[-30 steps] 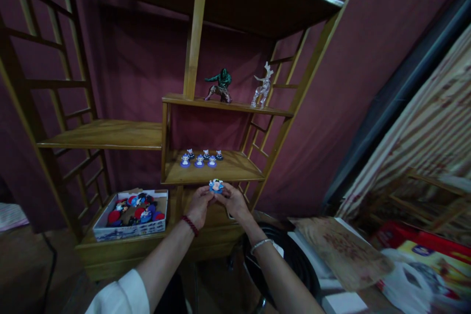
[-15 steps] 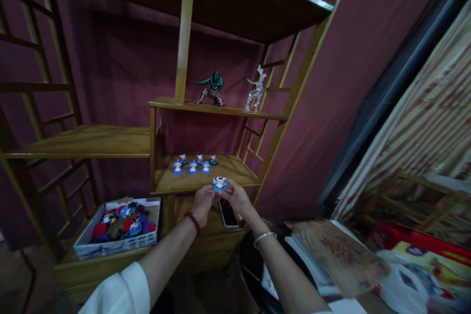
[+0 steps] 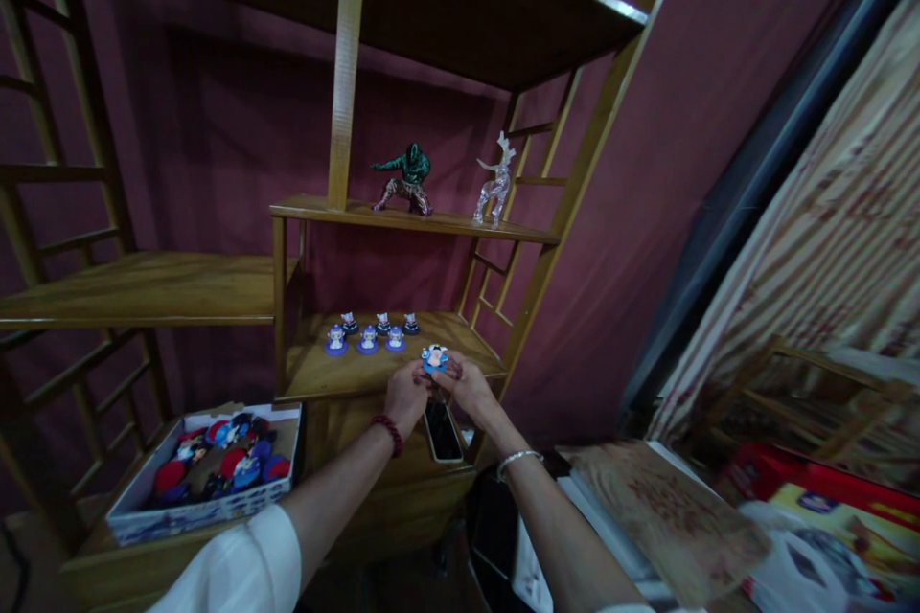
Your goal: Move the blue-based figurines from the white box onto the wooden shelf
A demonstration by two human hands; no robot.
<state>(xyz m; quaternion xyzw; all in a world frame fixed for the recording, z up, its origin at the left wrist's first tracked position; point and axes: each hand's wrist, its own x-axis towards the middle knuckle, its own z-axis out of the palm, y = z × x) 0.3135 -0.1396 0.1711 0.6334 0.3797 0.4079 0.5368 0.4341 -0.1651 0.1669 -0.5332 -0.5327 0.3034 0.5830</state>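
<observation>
A small figurine point(image 3: 434, 359) with a blue base is held up between my two hands, just in front of the low shelf point(image 3: 316, 381). My left hand point(image 3: 406, 395) pinches its left side, and my right hand point(image 3: 467, 385) grips it from the right. Behind, on that shelf, stand two short rows of little figurines: purple-based ones point(image 3: 368, 339) in front and dark-based ones point(image 3: 383, 324) at the back. A patterned cardboard box point(image 3: 194, 522) at lower left holds several more figurines in red, blue and black.
A phone point(image 3: 443, 433) lies below my hands. On the shelf above stand a green crouching statuette point(image 3: 409, 177) and a clear deer-like statuette point(image 3: 495, 180). A wooden upright point(image 3: 345, 67) divides the shelves. At right are a patterned board point(image 3: 661, 508) and a plastic bag point(image 3: 797, 556).
The view has shifted slightly, so the shelves appear a little lower and further left. Both hands still hold the figurine, which sits slightly further right against the shelf.
</observation>
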